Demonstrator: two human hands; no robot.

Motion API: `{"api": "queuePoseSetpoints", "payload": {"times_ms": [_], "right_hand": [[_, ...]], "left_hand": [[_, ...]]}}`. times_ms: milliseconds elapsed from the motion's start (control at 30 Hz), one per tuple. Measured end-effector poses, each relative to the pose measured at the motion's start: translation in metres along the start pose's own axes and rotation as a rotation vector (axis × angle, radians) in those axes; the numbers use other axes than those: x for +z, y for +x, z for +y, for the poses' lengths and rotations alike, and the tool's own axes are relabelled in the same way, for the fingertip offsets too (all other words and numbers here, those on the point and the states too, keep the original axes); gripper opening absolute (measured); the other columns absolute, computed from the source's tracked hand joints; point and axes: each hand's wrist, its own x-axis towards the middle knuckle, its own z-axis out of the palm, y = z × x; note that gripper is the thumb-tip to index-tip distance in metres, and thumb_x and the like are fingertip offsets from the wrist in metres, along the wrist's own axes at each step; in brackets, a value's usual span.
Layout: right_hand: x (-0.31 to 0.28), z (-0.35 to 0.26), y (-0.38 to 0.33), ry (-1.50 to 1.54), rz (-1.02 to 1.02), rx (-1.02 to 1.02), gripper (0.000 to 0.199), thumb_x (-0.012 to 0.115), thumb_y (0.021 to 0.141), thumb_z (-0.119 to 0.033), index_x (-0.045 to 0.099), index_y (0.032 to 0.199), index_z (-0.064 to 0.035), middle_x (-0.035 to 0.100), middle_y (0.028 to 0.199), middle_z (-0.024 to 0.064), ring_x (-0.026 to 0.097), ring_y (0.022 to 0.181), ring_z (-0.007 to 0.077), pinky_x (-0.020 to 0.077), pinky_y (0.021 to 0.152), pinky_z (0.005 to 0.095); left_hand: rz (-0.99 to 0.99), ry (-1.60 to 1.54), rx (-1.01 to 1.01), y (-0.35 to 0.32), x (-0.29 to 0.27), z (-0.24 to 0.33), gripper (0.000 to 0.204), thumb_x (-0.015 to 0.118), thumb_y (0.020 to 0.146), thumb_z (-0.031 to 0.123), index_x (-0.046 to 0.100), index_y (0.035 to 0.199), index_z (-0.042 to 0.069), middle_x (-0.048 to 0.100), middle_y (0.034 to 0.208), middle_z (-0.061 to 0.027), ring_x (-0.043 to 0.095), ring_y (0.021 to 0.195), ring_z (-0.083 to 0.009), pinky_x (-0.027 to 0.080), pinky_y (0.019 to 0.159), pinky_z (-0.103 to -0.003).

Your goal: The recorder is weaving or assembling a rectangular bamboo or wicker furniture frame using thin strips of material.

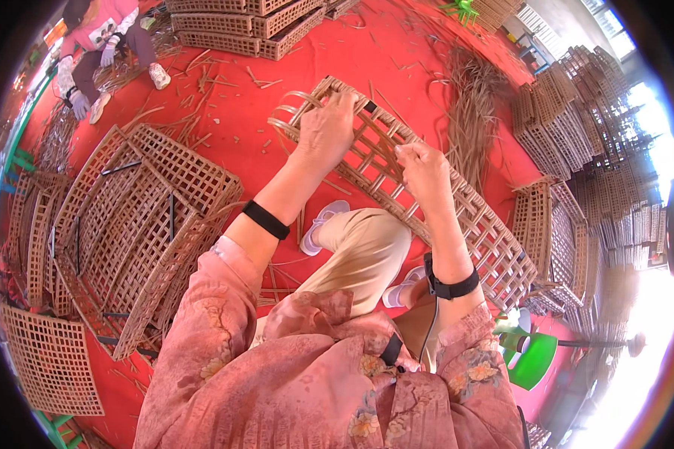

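Note:
A long woven wicker lattice panel (494, 239) lies slanted across my knee, running from upper left to lower right. My left hand (326, 127) grips its far end, where loose cane strips curl out. My right hand (424, 168) pinches a strip near the panel's middle. Both wrists wear black bands, and my sleeves are pink with a flower print.
A stack of finished lattice panels (127, 232) lies to my left on the red mat (232, 112). More panels are piled at the right (569, 112) and top (240, 26). Loose cane (472, 112) lies beyond. A seated person (101, 45) works at upper left. A green stool (532, 359) stands at lower right.

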Motion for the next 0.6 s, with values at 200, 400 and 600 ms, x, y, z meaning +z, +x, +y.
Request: {"api": "queuePoseSetpoints", "payload": {"times_ms": [200,400,600], "right_hand": [[0.004,0.003,0.007,-0.153,0.038,-0.047,0.027,0.063,0.092,-0.028,0.074,0.092,-0.0035,0.067,0.070,0.0168,0.066,0.068,0.0315,0.0499,0.067,0.0407],[0.022,-0.018,0.021,-0.319,0.111,-0.192,0.025,0.064,0.090,-0.030,0.073,0.089,-0.0066,0.069,0.077,0.0178,0.067,0.082,0.0385,0.0507,0.075,0.0465],[0.025,-0.023,0.028,-0.226,0.039,-0.196,0.023,0.064,0.089,-0.029,0.073,0.090,-0.0080,0.069,0.077,0.0170,0.067,0.081,0.0376,0.0509,0.076,0.0467]], "left_hand": [[-0.040,-0.422,-0.279,0.015,-0.004,-0.004,0.014,0.063,0.089,0.007,0.065,0.102,0.002,0.072,0.094,-0.0148,0.071,0.090,-0.0220,0.054,0.080,-0.032],[0.116,-0.449,-0.408,0.016,-0.017,-0.013,0.018,0.070,0.085,0.010,0.065,0.100,0.002,0.072,0.094,-0.0121,0.070,0.090,-0.0207,0.054,0.081,-0.033],[0.206,-0.170,-0.416,0.015,-0.011,-0.028,0.033,0.076,0.079,0.017,0.060,0.105,0.005,0.066,0.097,-0.0105,0.066,0.092,-0.0294,0.051,0.082,-0.041]]}}
